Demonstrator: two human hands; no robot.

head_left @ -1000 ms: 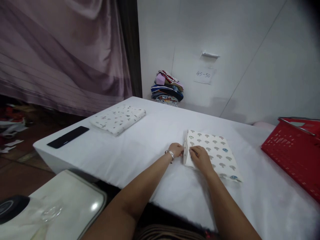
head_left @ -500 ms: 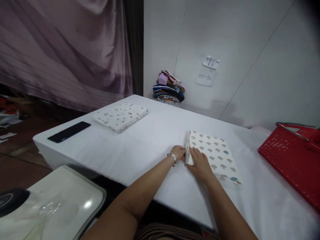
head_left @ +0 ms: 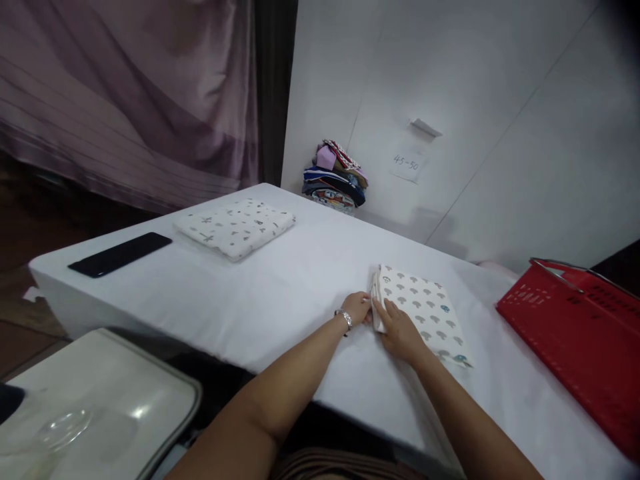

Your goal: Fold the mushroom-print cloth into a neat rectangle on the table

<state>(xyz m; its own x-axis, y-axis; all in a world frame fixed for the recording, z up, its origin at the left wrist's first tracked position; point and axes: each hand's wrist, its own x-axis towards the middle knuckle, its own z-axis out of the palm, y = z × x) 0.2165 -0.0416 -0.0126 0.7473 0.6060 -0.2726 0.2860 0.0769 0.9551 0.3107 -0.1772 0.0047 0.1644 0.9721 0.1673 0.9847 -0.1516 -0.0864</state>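
Note:
A folded white cloth printed with grey mushrooms and a few teal ones lies on the white-covered table. At its left edge my left hand, wearing a silver bracelet, has its fingers curled and closed on the folded layers; the fingertips are partly hidden. My right hand rests over the near left corner, its fingers stretched out on top of the fabric close to the left hand. Farther left on the table lies another folded white cloth with small dark prints.
A black flat object lies near the table's left end. To the right stands a red plastic basket with a metal handle. Folded fabrics are stacked by the wall. A glossy cream surface fills the lower left.
The view has shifted slightly, bringing more of the red basket in. The right hand's fingers have drawn in a little toward the cloth's left edge. The upper wall paper has curled up.

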